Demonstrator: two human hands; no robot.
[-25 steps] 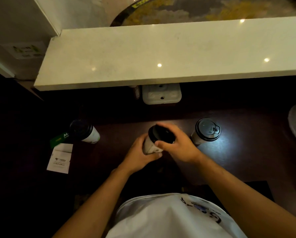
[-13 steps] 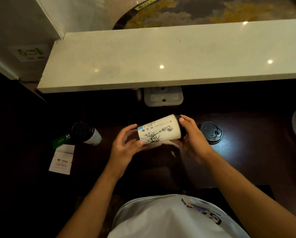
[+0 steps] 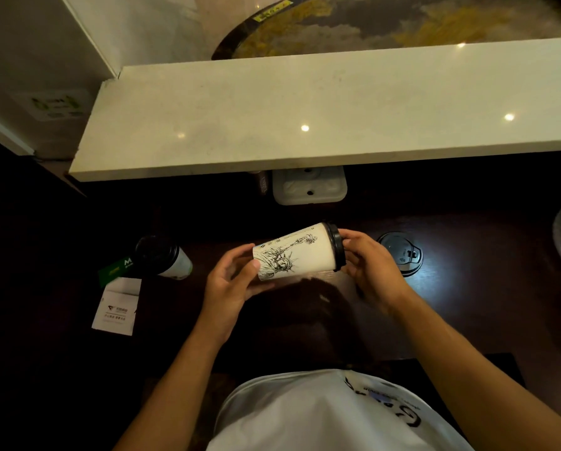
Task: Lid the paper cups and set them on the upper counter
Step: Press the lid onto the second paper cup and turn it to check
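While the left hand (image 3: 230, 281) cups the base of the paper cup (image 3: 293, 253), thumb laid on the printed wall and fingers curled behind it, the right hand (image 3: 368, 268) closes its fingertips round the black lid (image 3: 336, 250) at the other end. Held so, the cup lies on its side at the centre of the frame, above the dark lower counter (image 3: 468, 304), lid end to the right and slightly raised. How fully the lid is seated cannot be judged from this angle, since only its rim shows.

Judging by the grip, the step in hand is pressing or checking the lid on this cup. Next it should be turned upright, lid uppermost, and lifted onto the pale upper counter (image 3: 305, 102) across the top of the frame, which bears no cup so far.

Outward from the hands, a second cup (image 3: 401, 253) with its lid on stands just right of the right hand, and a third lidded cup (image 3: 162, 257) stands at centre left, beside a green card (image 3: 115, 271) and a white paper slip (image 3: 116, 309).
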